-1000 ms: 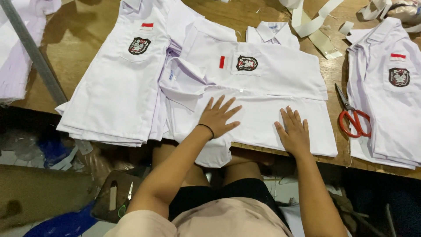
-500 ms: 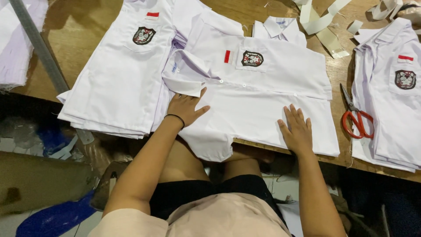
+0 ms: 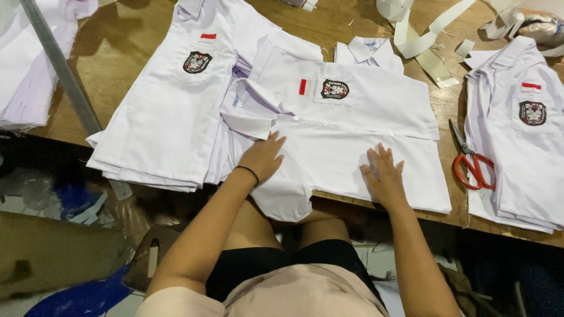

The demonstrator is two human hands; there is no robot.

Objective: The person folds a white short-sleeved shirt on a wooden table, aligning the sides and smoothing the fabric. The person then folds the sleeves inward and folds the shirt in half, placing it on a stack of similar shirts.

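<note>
A white school shirt (image 3: pixel 346 126) with a dark chest badge and a red-and-white patch lies flat on the wooden table (image 3: pixel 141 44) before me. My left hand (image 3: pixel 262 157) rests palm down on its left part, by the folded collar and sleeve, fingers together. A thin dark band circles that wrist. My right hand (image 3: pixel 383 176) presses flat on the lower right of the same shirt, fingers spread. Neither hand grips anything.
A stack of folded white shirts (image 3: pixel 170 117) lies to the left, another pile (image 3: pixel 520 135) to the right. Red-handled scissors (image 3: pixel 470 158) lie between the middle shirt and the right pile. Cardboard strips (image 3: pixel 420 35) lie at the back. A grey metal bar (image 3: pixel 61 76) crosses the left.
My left hand slid leftward across the shirt from its middle to the collar side. My right hand stayed pressed on the lower right part.
</note>
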